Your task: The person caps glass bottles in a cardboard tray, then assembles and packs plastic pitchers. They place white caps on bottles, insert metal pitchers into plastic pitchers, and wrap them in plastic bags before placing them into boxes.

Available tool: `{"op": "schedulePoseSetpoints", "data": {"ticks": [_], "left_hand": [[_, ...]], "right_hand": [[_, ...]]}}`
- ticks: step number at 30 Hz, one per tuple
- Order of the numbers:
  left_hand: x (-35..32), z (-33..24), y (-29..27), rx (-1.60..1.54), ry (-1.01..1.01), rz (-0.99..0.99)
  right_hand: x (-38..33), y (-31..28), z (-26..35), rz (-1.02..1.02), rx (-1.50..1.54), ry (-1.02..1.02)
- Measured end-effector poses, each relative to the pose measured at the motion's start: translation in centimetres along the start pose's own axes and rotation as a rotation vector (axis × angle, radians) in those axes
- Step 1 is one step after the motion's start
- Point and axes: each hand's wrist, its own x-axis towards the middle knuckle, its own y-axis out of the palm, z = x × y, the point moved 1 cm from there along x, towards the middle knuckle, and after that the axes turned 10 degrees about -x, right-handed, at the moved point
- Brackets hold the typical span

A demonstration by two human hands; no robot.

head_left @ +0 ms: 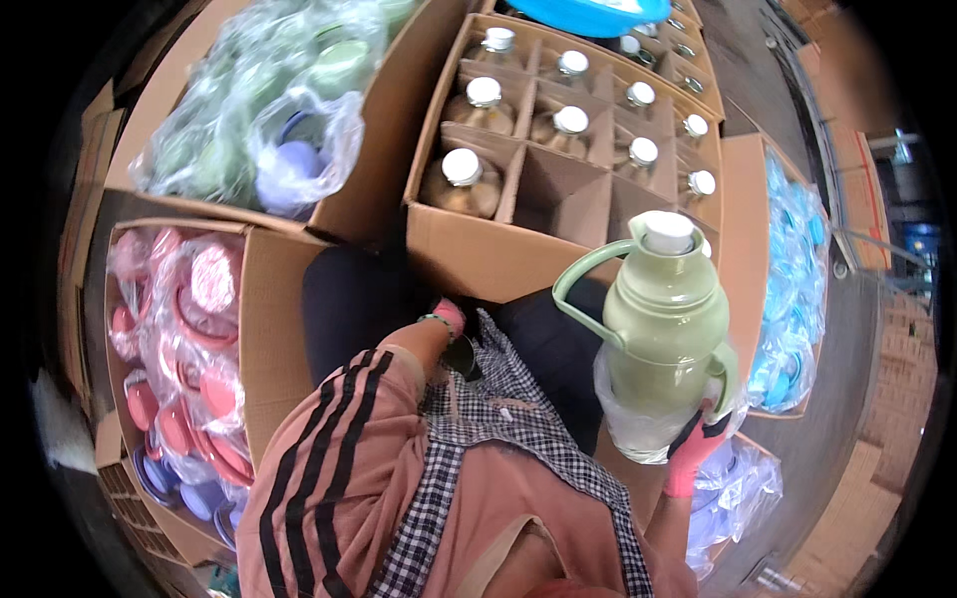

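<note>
A pale green vacuum flask (663,324) with a white stopper (669,233) stands nearly upright on my right side. My right hand (692,456), in a pink glove with dark patches, is closed around its lower right side. Clear plastic wrap (636,431) gathers around the flask's lower half. The carrying handle (570,284) sticks out to the left. Down by my lap is my left hand (450,315), also gloved in pink, with its fingers hidden. Beside that wrist is a dark, shiny object (462,357) I cannot make out.
A divided cardboard box (498,261) of white-capped glass liners stands ahead, with a bare cell at its near side. Boxes of bagged green (219,130), pink (174,349), blue (793,299) and purple (723,488) plastic parts surround me. A blue basin (588,14) sits at the far edge.
</note>
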Motion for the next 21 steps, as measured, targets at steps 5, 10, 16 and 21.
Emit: {"op": "schedulePoseSetpoints", "data": {"ticks": [5, 10, 16, 21], "left_hand": [[-10.6, -3.8, -13.6, -0.054, 0.078, -0.06], [-21.4, -1.7, -23.4, -0.487, -0.128, -0.789], [-31.3, -0.2, -29.0, -1.211, 0.034, -1.681], [-35.9, -5.9, -31.9, -1.427, 0.345, -1.616]], "right_hand": [[-0.4, 0.3, -3.3, -0.041, 0.076, 0.051], [0.2, 0.5, -4.7, -0.091, -0.052, -0.02], [1.8, 1.6, -0.3, -0.104, 0.003, -0.119], [3.0, 3.6, 3.9, -0.124, 0.155, -0.221]]}}
